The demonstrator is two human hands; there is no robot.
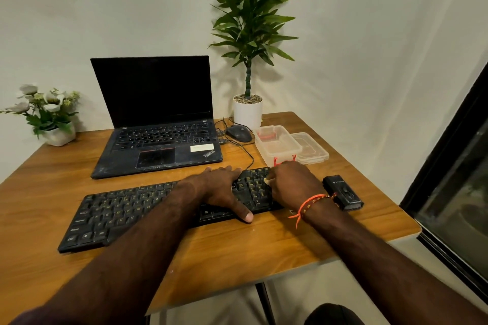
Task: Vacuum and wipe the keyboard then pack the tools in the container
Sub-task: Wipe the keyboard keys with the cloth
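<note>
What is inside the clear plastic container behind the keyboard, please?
The container stands open and looks nearly empty, with only something small and red near its back wall; I cannot identify it. The right hand hides its front edge.

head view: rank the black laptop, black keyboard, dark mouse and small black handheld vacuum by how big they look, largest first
1. Open black laptop, largest.
2. Black keyboard, partly covered by both arms; it lies nearer the camera, so its rank against the laptop is unsure.
3. Small black handheld vacuum.
4. Dark mouse, smallest, but farther away.
</note>
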